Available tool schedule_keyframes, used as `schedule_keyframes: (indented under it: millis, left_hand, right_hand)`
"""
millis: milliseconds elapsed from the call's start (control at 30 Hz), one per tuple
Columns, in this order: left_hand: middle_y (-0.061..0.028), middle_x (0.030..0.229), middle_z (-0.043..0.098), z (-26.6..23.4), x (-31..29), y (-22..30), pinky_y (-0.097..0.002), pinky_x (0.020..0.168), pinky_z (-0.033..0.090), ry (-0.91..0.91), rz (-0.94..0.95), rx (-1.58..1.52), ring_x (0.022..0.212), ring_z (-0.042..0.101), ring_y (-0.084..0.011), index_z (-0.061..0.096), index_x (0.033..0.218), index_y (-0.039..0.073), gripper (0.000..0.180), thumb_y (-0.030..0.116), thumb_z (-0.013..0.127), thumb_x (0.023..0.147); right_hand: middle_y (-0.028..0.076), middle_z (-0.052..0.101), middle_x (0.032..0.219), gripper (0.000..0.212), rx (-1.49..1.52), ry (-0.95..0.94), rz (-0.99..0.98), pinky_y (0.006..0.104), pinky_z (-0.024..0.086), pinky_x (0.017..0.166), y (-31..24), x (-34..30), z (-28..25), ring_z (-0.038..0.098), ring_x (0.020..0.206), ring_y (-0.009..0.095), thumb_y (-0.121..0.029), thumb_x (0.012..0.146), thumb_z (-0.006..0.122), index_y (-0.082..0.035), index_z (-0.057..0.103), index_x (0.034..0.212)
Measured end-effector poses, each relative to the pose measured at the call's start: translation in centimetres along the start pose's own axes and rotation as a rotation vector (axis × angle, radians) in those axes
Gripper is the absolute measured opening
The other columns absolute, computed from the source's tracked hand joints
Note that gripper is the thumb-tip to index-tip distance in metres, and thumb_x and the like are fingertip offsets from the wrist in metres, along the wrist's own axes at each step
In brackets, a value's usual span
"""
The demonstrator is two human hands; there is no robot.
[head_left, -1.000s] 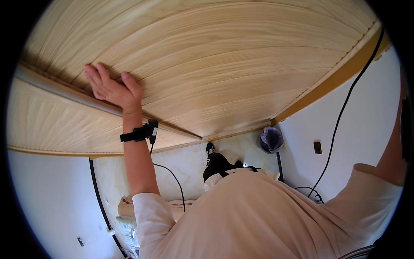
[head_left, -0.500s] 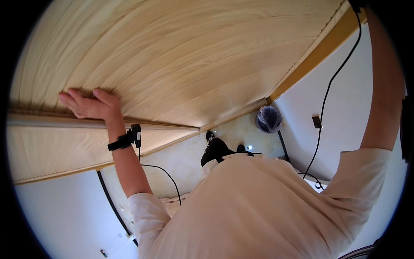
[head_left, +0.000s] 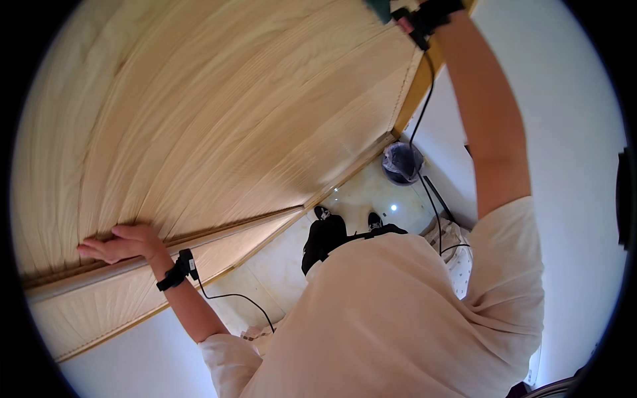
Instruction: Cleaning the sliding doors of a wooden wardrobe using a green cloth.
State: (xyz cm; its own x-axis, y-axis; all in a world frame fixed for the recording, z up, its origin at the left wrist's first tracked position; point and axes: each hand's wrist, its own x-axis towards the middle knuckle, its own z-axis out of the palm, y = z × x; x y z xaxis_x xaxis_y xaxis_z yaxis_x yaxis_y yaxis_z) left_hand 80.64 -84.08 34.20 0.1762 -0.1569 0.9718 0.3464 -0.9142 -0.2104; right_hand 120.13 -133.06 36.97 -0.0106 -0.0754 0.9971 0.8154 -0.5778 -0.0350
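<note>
My left hand point(head_left: 123, 243) rests against a large light wood-grain panel point(head_left: 225, 113), just above the raised wooden strip point(head_left: 199, 240) that runs across it. Its fingers are stretched out, and nothing shows in them. A black strap with a small box point(head_left: 178, 270) sits on that wrist. My right arm point(head_left: 484, 113) reaches up to the panel's far right side. The upper edge of the picture cuts off the right hand, so its fingers are hidden. A dark green piece point(head_left: 379, 9), blurred and of unclear kind, shows beside the right wrist's black strap point(head_left: 439, 12).
A bin with a dark liner point(head_left: 402, 163) stands in the corner by the white wall point(head_left: 564, 119). Black cables point(head_left: 424, 119) hang from both wrists. My shoes point(head_left: 322, 213) stand on the pale tiled floor point(head_left: 361, 189). A light patterned bag or cloth point(head_left: 454, 249) lies right of me.
My right arm has swung left across the upper picture, bringing its wrist strap and the green piece into view. The panel and my left hand appear lower and tilted as the view shifts.
</note>
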Motion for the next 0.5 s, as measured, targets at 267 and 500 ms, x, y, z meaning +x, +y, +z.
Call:
schedule_keyframes:
  millis: [267,500]
  left_hand:
    - [-0.04,0.151,0.03,1.2,0.9,2.0,-0.0627,0.113,0.024,0.036,0.047,-0.03,0.142,0.028,-0.0543,0.033,0.145,-0.013,0.073,0.048,0.034,0.105]
    - [-0.0394,0.15,0.032,1.1,0.6,1.7,-0.0599,0.115,0.025,0.068,0.037,0.003,0.142,0.031,-0.0526,0.035,0.144,-0.016,0.084,0.057,0.035,0.103]
  right_hand:
    - [0.014,0.018,0.165,0.054,0.024,0.061,0.698,0.0343,0.01,0.124,-5.4,-14.8,-0.1,0.014,0.153,0.027,-0.025,0.112,0.027,0.002,0.016,0.158]
    - [0.011,0.014,0.167,0.052,0.252,0.362,1.044,0.035,0.012,0.125,-7.4,-25.7,1.8,0.015,0.153,0.022,-0.028,0.112,0.023,-0.008,0.016,0.16]
